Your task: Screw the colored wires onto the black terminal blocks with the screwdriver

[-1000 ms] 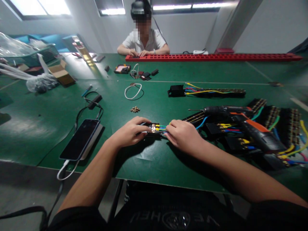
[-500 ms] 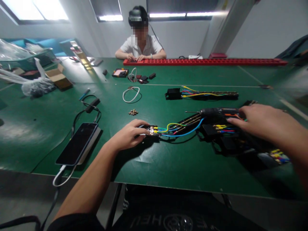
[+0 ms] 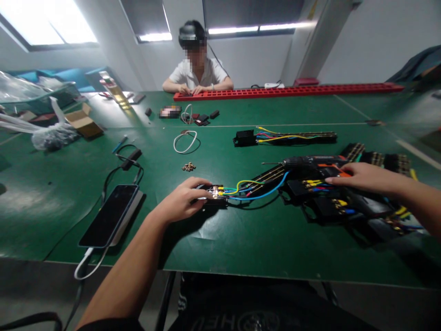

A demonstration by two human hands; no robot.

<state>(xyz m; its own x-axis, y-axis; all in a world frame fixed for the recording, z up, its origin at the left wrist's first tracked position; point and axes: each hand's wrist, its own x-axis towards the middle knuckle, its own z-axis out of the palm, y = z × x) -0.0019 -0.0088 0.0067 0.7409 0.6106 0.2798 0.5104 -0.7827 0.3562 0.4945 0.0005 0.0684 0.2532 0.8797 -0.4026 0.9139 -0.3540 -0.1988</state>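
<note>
The worktop (image 3: 248,248) is smooth, glossy green, with a thin seam crossing it on the far side. Taking the black terminal box (image 3: 219,202) as the clock's centre, small brass-coloured pieces (image 3: 189,167) lie heaped between ten and eleven o'clock, a white cable loop (image 3: 195,143) sits at eleven, and a phone (image 3: 108,216) with a flat dark screen lies at nine. At one o'clock is another black box (image 3: 244,138), wired and paired with a long strip.

The worktop's near edge runs across at six o'clock, with a broad stretch of green between it and the terminal box; towards four, more dark boxes and wiring crowd that room.

The terminal box is squarish, with shiny metal contacts and yellow lugs; its wires, one a long blue wire (image 3: 265,195), curve towards three. The left hand (image 3: 188,197) pinches its nine o'clock end. Between two and three, the right hand (image 3: 361,177) lies over the black-and-orange drill (image 3: 299,161), bit towards nine; how tightly it closes I cannot tell
</note>
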